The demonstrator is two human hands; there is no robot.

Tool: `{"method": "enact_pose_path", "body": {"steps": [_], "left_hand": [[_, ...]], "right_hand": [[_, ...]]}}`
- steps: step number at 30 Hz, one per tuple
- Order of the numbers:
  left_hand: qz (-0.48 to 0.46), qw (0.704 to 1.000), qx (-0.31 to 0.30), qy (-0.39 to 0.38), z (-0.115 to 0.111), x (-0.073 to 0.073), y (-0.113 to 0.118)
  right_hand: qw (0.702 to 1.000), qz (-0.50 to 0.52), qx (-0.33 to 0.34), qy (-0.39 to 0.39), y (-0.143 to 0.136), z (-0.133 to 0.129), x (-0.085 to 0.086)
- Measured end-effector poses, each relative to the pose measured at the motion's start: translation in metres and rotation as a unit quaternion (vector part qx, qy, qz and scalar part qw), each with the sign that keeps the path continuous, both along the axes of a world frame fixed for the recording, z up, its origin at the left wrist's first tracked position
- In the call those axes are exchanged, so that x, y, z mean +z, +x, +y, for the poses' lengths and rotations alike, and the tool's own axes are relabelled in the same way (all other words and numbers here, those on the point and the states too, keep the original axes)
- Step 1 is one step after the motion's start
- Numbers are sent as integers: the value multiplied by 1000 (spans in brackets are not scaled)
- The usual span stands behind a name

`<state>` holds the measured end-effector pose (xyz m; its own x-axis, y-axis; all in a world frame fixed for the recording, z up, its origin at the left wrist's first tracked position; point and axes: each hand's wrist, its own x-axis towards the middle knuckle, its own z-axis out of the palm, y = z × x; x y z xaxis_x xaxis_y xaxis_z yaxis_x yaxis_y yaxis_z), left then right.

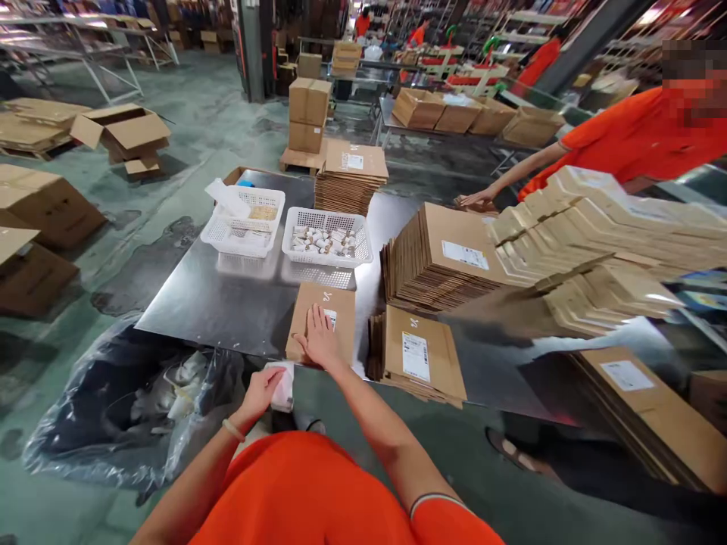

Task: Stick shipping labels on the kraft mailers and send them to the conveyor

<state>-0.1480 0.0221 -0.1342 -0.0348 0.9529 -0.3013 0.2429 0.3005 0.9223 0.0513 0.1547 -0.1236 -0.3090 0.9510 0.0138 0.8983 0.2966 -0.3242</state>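
My right hand (322, 339) lies with its fingers spread on a flat cardboard box (299, 310) at the front edge of the metal table (244, 291). Part of a white label shows beside its fingers. Lower left, off the table edge, my left hand (262, 390) has its fingers closed at a small white and pinkish item (282, 387). Just right of the box stands a short stack of flattened cartons (443, 352) with a label on top. Behind the box is a white basket (328, 261) of small white pieces.
Another white basket (241, 246) holds bags and small parts. Taller carton stacks (460, 227) stand on the right, near a person in orange (630, 129). A lined waste bin (73, 424) is at the lower left. Open boxes (133, 132) lie on the floor.
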Motion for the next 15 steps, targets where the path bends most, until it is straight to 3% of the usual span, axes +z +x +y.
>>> {"method": "enact_pose_path", "body": {"steps": [2,4,7,11,15], "left_hand": [[49,998,14,36,18,15,8],[74,996,22,44,36,27,18],[86,995,2,45,48,36,36],[105,993,-56,13,40,35,56],[84,996,8,28,37,31,59]], "right_hand": [[998,-18,-57,-14,16,9,2],[987,-15,-156,-19,42,17,7],[958,21,-282,-41,76,14,13],[931,118,-331,-104,88,-7,8],[914,151,-370,-65,105,-14,12]]}}
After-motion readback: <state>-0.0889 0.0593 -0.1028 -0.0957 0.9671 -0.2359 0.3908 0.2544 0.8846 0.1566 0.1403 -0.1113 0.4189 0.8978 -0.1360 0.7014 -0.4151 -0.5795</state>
